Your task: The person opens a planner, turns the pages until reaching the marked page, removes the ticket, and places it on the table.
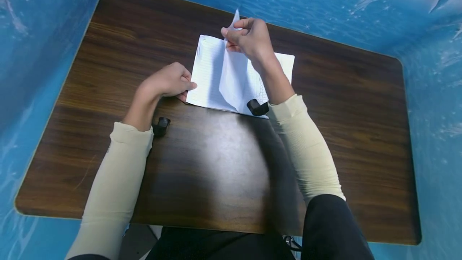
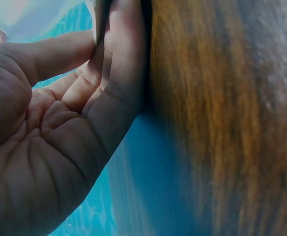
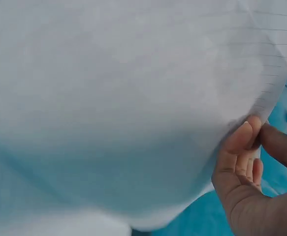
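An open notebook (image 1: 206,73) with lined pages lies on the dark wooden table. My left hand (image 1: 171,80) pinches its lower left edge, thumb on top of the page and fingers beneath. In the left wrist view, the left hand (image 2: 69,103) has the edge between thumb and fingers, close above the wood. My right hand (image 1: 252,39) pinches a single raised page (image 1: 234,75) near its top, over the middle of the notebook. The right wrist view shows the right hand (image 3: 254,162) with thumb and fingertips on the edge of that curved, lined page (image 3: 133,73). Writing shows on the right-hand page.
The brown wooden table (image 1: 343,139) has rounded corners and extends around the notebook. Blue sheeting (image 1: 317,7) with dolphin pictures surrounds it. A black wrist device (image 1: 257,107) on the right arm hangs over the notebook's lower edge; another (image 1: 161,126) is at the left wrist.
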Motion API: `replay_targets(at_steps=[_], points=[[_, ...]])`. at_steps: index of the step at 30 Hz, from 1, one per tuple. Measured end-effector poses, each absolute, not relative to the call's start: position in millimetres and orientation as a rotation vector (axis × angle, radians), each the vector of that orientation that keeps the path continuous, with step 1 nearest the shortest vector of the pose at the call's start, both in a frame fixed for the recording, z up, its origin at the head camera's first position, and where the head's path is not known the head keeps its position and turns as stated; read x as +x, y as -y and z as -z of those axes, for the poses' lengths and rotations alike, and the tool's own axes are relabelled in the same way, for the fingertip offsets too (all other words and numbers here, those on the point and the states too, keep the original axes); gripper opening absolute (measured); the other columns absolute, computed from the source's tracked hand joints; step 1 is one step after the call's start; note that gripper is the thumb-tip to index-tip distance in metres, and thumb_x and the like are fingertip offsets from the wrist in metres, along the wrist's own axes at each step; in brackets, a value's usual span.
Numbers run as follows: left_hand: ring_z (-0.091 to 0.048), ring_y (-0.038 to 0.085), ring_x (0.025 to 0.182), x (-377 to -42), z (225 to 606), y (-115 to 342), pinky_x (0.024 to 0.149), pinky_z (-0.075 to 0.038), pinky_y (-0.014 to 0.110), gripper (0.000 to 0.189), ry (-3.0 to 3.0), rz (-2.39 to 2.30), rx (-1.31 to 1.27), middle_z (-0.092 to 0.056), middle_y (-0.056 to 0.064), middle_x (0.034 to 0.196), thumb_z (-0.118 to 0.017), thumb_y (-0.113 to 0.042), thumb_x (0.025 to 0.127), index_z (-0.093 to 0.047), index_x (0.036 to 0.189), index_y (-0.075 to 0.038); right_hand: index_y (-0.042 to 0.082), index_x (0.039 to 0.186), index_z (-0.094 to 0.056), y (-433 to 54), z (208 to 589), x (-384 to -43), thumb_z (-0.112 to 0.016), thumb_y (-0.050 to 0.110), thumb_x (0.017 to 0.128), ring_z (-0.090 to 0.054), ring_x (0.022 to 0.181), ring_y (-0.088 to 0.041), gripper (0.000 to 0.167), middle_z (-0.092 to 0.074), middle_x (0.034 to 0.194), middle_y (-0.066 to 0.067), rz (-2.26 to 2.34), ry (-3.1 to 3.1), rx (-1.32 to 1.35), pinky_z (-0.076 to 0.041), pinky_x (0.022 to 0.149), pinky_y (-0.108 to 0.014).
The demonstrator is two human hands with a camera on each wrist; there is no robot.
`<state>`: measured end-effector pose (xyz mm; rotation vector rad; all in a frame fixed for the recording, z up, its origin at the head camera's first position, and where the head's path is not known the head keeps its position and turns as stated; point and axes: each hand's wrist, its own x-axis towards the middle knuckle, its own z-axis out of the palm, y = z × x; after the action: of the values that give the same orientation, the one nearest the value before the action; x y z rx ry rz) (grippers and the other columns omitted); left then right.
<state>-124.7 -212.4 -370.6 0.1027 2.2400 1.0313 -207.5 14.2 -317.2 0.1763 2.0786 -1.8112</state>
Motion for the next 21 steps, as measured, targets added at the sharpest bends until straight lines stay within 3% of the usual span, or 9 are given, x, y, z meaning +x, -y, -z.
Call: replay_targets(at_steps=[4,13,18,21], points=[[-0.070,0.012,0.062,-126,372,210,0.063,-0.050,0.028,0.038,-2.234,-1.026,0.115,-0.063,0.002,0.064,-0.056,-0.016,0.111,-0.057,0.075,-0.003,0.007,0.116,-0.055,8,336,-211,-0.080,0.008,0.096,-0.070,0.064,-0.014,0.032,-0.075,0.095,-0.012,1.774,-2.035,0.243,-0.063,0.068,-0.024],[-0.068,0.009,0.060,-129,376,211,0.061,-0.054,0.024,0.034,-2.186,-1.059,0.138,-0.064,0.001,0.065,-0.057,-0.015,0.110,-0.060,0.080,0.000,0.005,0.113,-0.062,36,370,-213,-0.079,0.012,0.098,-0.066,0.059,-0.008,0.024,-0.069,0.076,-0.002,1.581,-2.108,0.300,-0.058,0.063,-0.019],[-0.068,0.010,0.062,-129,377,211,0.063,-0.058,0.024,0.034,-2.149,-1.101,0.080,-0.062,0.003,0.070,-0.047,-0.014,0.114,-0.060,0.087,0.004,0.003,0.124,-0.068,47,383,-210,-0.078,0.015,0.100,-0.066,0.058,-0.007,0.029,-0.068,0.069,0.001,1.435,-2.236,0.255,-0.058,0.065,-0.019],[-0.067,0.013,0.063,-128,376,212,0.065,-0.060,0.027,0.046,-2.111,-1.154,-0.008,-0.061,0.004,0.072,-0.037,-0.025,0.118,-0.060,0.090,0.004,0.003,0.123,-0.072,51,386,-207,-0.076,0.015,0.101,-0.068,0.060,-0.008,0.025,-0.071,0.073,-0.001,1.375,-2.299,0.191,-0.059,0.067,-0.020]])
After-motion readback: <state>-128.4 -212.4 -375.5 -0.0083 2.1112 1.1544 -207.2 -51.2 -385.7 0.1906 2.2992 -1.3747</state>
